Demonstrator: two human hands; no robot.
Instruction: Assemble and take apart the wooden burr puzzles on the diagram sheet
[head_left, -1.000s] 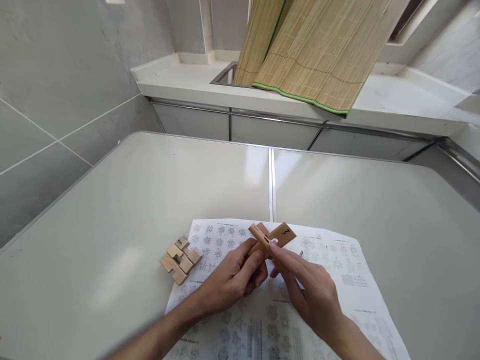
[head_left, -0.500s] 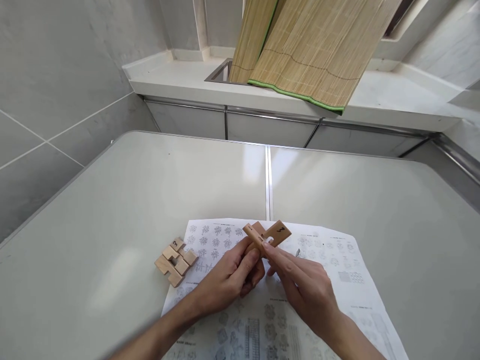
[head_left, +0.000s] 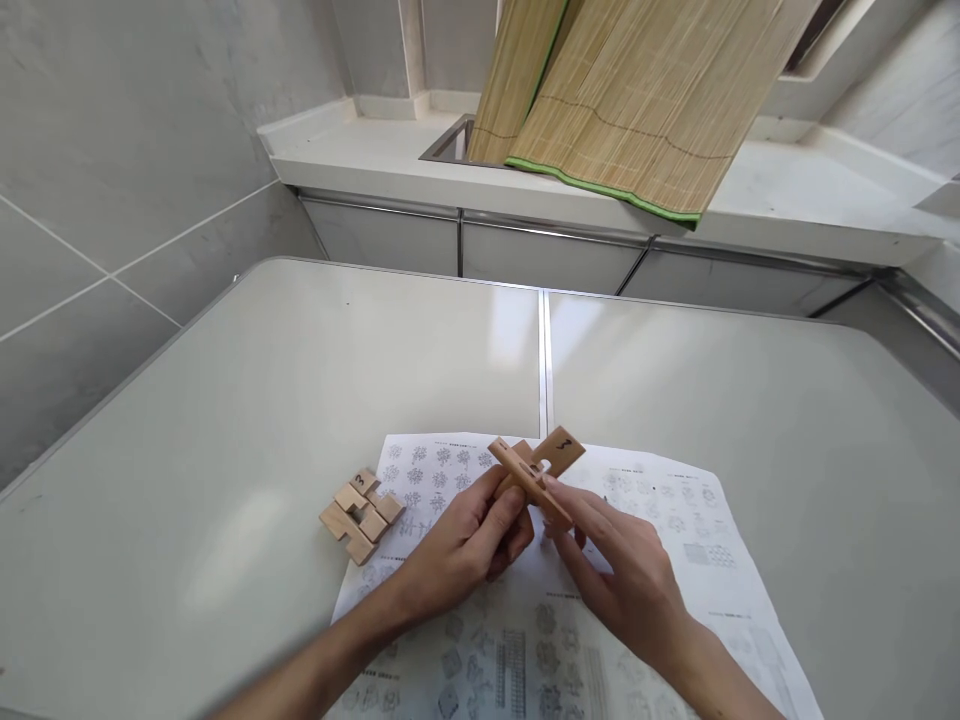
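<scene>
My left hand (head_left: pixel 480 530) is closed around a wooden interlocking puzzle (head_left: pixel 529 478) of crossed, notched bars. One bar of it, marked with a black 3, points up and to the right. Another bar slants across the front down towards my right hand (head_left: pixel 626 560). The right index finger presses on the crossing bars, while the thumb sits lower by the slanting bar's end. My fingers hide part of the joint. To the left of my hands lies a second wooden puzzle cluster (head_left: pixel 363 516), also marked 3, at the paper's edge.
A large printed sheet (head_left: pixel 709 590) with rows of puzzle diagrams lies under my hands on the pale table (head_left: pixel 420 350). A metal seam (head_left: pixel 543 350) runs across the tabletop. Behind it are a white counter (head_left: pixel 360 160), a sink (head_left: pixel 454 140) and a green-edged bamboo mat (head_left: pixel 637 110).
The slanting bar has turned and now shows more of its length, extending down to the right. My right fingers have shifted slightly right and down. The view has moved a little.
</scene>
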